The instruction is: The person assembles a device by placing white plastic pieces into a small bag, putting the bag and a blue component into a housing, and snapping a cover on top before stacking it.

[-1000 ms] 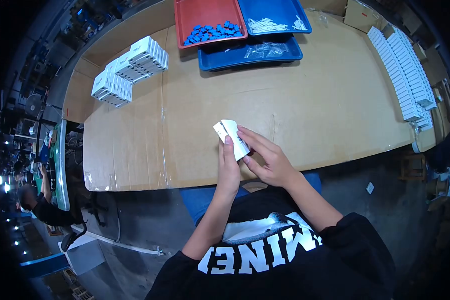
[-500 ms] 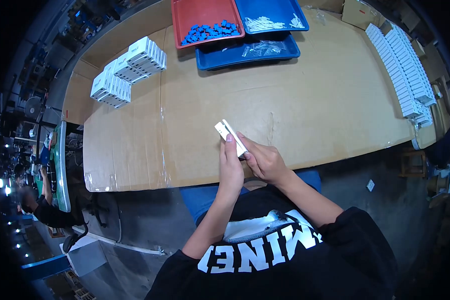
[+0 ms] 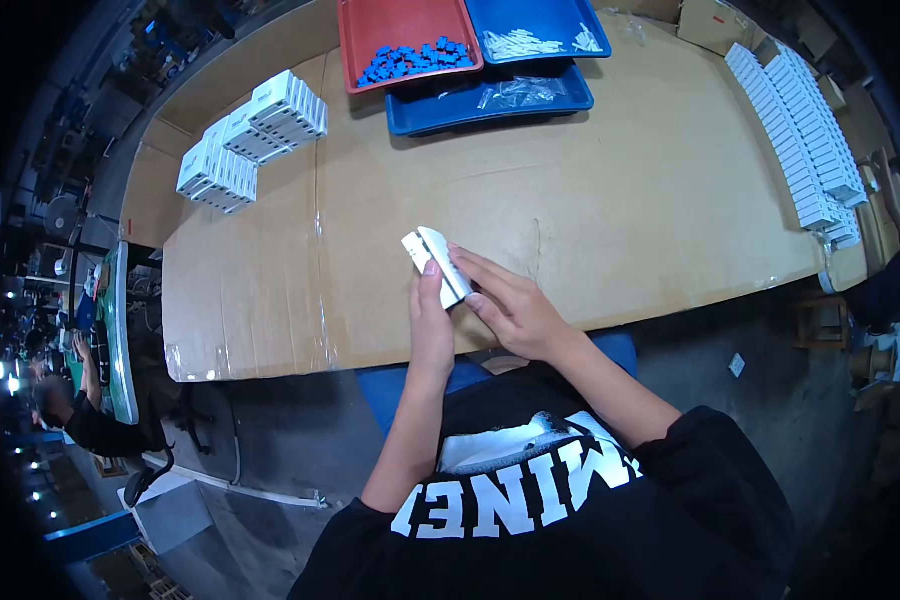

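Between my hands, over the near part of the table, is a white rectangular plastic casing with a dark slot along its side. My left hand is closed on its left side, the thumb lying on the slotted face. On the other side, my right hand grips it with the fingers along the edge and the thumb near the lower end. The casing is tilted, its top end pointing away and to the left. My palms hide its lower part.
A red tray holds blue parts, and a blue tray holds white sticks. Beneath them a second blue tray contains clear plastic pieces. Stacked white casings stand at left and in rows at right. Another person sits far left.
Both hands have moved slightly left with the casing. It has turned so that more of its broad white face shows, and my right fingers are straighter along it.
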